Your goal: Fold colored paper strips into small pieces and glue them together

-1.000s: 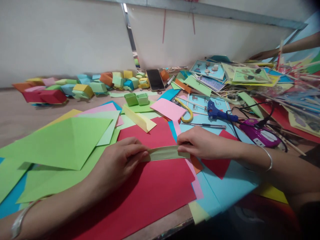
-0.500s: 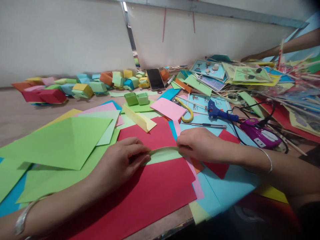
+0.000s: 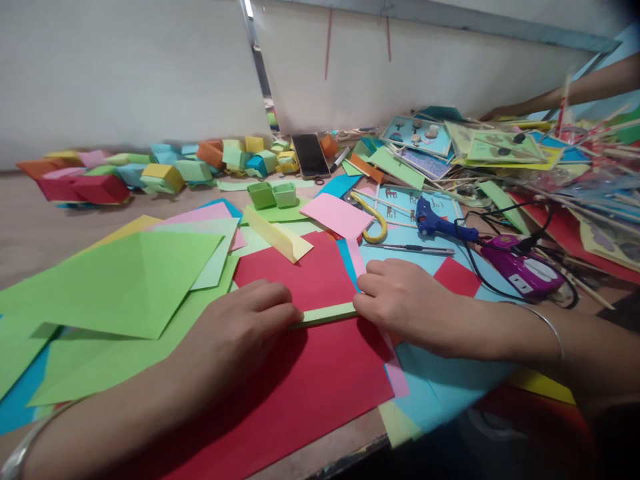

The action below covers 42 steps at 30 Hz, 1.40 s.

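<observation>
Between my hands lies a narrow folded strip of light green paper (image 3: 329,313), over a large red sheet (image 3: 325,373). My left hand (image 3: 250,317) is closed, its fingers pinching the strip's left end. At the right end, my right hand (image 3: 395,297) presses with curled fingers and thumb. The strip's ends are hidden under the fingers. Just beyond stands a folded pale yellow paper (image 3: 280,237), with a pink sheet (image 3: 336,215) to its right. Two small green paper boxes (image 3: 273,195) sit behind it.
Green sheets (image 3: 125,280) are piled at the left. Paper boxes (image 3: 163,179) line the back by a phone (image 3: 310,157). On the right are a blue glue gun (image 3: 440,223), a purple power strip (image 3: 520,267), a pen (image 3: 407,249) and yellow-handled scissors (image 3: 377,227). Another person's arm (image 3: 575,87) reaches in at far right.
The light green paper was a wider, bowed strip; now it is narrower, straight and flat. Both hands have turned over it, with fingers curled down more tightly.
</observation>
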Each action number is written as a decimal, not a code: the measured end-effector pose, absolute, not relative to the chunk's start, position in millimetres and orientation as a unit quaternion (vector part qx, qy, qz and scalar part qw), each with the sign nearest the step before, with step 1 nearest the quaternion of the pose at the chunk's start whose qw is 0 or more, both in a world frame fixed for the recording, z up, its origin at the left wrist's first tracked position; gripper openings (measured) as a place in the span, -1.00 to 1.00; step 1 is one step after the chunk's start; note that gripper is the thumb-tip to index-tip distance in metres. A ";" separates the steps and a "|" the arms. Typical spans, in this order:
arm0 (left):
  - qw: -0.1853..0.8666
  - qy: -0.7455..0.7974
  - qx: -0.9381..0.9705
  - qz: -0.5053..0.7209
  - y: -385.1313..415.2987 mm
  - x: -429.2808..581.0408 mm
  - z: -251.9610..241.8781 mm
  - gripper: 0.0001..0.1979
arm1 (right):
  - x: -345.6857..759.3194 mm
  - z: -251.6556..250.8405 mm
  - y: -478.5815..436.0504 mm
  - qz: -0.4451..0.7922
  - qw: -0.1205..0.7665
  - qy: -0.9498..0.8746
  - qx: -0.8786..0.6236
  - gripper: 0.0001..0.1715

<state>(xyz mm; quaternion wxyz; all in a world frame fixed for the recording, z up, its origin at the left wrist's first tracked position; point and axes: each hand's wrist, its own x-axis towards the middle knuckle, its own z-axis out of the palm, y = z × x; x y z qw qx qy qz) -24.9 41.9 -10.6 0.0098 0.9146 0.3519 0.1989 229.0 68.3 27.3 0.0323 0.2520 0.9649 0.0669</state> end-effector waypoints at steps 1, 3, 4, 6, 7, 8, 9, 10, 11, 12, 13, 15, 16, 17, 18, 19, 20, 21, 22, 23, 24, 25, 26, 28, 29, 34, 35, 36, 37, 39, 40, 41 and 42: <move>0.006 0.346 0.916 0.202 41.2 -25.8 -12.0 -0.68 | 229.2 27.0 67.1 0.070 0.028 0.967 0.244 -0.68; 0.003 0.339 0.917 0.211 40.3 -27.0 -13.7 -0.66 | 229.8 26.9 65.9 0.069 0.027 0.971 0.228 -0.68; 0.004 0.338 0.917 0.213 40.1 -27.2 -14.0 -0.66 | 230.0 27.0 65.8 0.068 0.027 0.972 0.224 -0.67; 0.006 0.335 0.915 0.223 40.1 -26.9 -13.8 -0.65 | 230.2 27.4 66.3 0.062 0.034 0.973 0.222 -0.68; 0.007 0.334 0.914 0.231 40.2 -26.3 -13.4 -0.64 | 230.3 27.6 67.0 0.057 0.039 0.972 0.223 -0.68; 0.010 0.335 0.912 0.235 40.4 -25.5 -12.7 -0.63 | 230.5 27.7 67.9 0.051 0.046 0.972 0.223 -0.70; 0.017 0.335 0.911 0.238 40.6 -24.5 -11.8 -0.64 | 230.7 27.8 69.0 0.044 0.053 0.972 0.225 -0.71; 0.026 0.338 0.910 0.239 40.9 -23.3 -10.5 -0.66 | 230.9 27.9 70.2 0.039 0.060 0.971 0.226 -0.72; 0.040 0.341 0.908 0.239 41.3 -22.0 -9.1 -0.68 | 231.2 28.1 71.5 0.035 0.066 0.970 0.229 -0.73; 0.057 0.344 0.907 0.238 41.8 -20.5 -7.6 -0.71 | 231.3 28.6 72.9 0.033 0.073 0.969 0.233 -0.73; 0.073 0.346 0.904 0.240 42.4 -19.1 -6.2 -0.73 | 231.2 29.5 74.2 0.031 0.081 0.967 0.238 -0.72; 0.094 0.349 0.899 0.248 43.8 -16.6 -4.3 -0.74 | 230.4 32.3 76.5 0.028 0.099 0.962 0.252 -0.71; 0.095 0.349 0.897 0.254 44.5 -15.8 -4.1 -0.73 | 229.9 34.0 77.5 0.023 0.108 0.959 0.260 -0.71; 0.091 0.351 0.895 0.260 45.2 -15.2 -4.2 -0.71 | 229.3 35.5 78.4 0.017 0.115 0.956 0.268 -0.71; 0.082 0.352 0.895 0.263 45.9 -15.0 -4.7 -0.69 | 229.0 36.7 79.3 0.011 0.120 0.954 0.275 -0.71; 0.071 0.352 0.895 0.263 46.3 -15.1 -5.4 -0.68 | 229.0 37.3 80.3 0.007 0.122 0.951 0.282 -0.71; 0.056 0.351 0.897 0.263 46.7 -15.4 -6.1 -0.67 | 229.3 37.3 81.4 0.004 0.122 0.950 0.287 -0.71; 0.041 0.349 0.899 0.260 46.8 -15.8 -6.7 -0.67 | 230.1 36.8 82.5 0.002 0.119 0.950 0.289 -0.71; 0.029 0.347 0.902 0.256 46.7 -16.3 -7.0 -0.67 | 231.2 35.9 83.6 0.002 0.113 0.951 0.289 -0.71; 0.018 0.344 0.904 0.255 46.4 -16.8 -7.2 -0.67 | 232.4 34.7 84.7 0.003 0.106 0.952 0.287 -0.71; 0.009 0.341 0.905 0.255 46.0 -17.2 -7.1 -0.68 | 233.5 33.5 85.7 0.005 0.099 0.954 0.284 -0.72; 0.002 0.340 0.905 0.255 45.5 -17.5 -6.8 -0.69 | 234.4 32.5 86.4 0.008 0.092 0.955 0.281 -0.73; -0.003 0.340 0.906 0.254 45.1 -17.7 -6.5 -0.70 | 235.1 31.6 86.9 0.011 0.088 0.957 0.276 -0.73; -0.008 0.344 0.904 0.252 44.4 -17.9 -5.6 -0.70 | 235.6 30.4 87.4 0.019 0.081 0.961 0.264 -0.74; -0.005 0.348 0.904 0.248 44.2 -17.9 -5.2 -0.70 | 235.5 30.0 87.4 0.022 0.077 0.964 0.255 -0.75; -0.014 0.335 0.911 0.241 42.4 -18.8 -4.4 -0.71 | 235.5 27.2 88.3 0.024 0.053 0.981 0.185 -0.71; -0.018 0.331 0.914 0.236 41.4 -19.5 -4.7 -0.72 | 235.7 26.8 88.7 0.025 0.049 0.983 0.177 -0.70; -0.019 0.328 0.916 0.231 40.4 -20.2 -5.4 -0.71 | 236.0 26.6 89.2 0.025 0.048 0.983 0.175 -0.69; -0.016 0.329 0.917 0.225 39.4 -21.1 -6.3 -0.71 | 236.2 26.5 89.6 0.025 0.049 0.983 0.176 -0.69; -0.005 0.328 0.919 0.220 37.7 -22.8 -8.6 -0.70 | 236.5 27.1 90.3 0.015 0.056 0.982 0.180 -0.71; 0.001 0.326 0.919 0.221 37.2 -23.7 -9.8 -0.69 | 236.7 27.8 90.6 0.009 0.061 0.982 0.181 -0.72; 0.005 0.323 0.919 0.225 36.9 -24.4 -11.0 -0.70 | 236.8 28.7 90.6 0.003 0.067 0.981 0.184 -0.73; 0.009 0.318 0.921 0.225 36.9 -25.1 -12.0 -0.70 | 236.8 29.8 90.4 -0.003 0.074 0.979 0.188 -0.75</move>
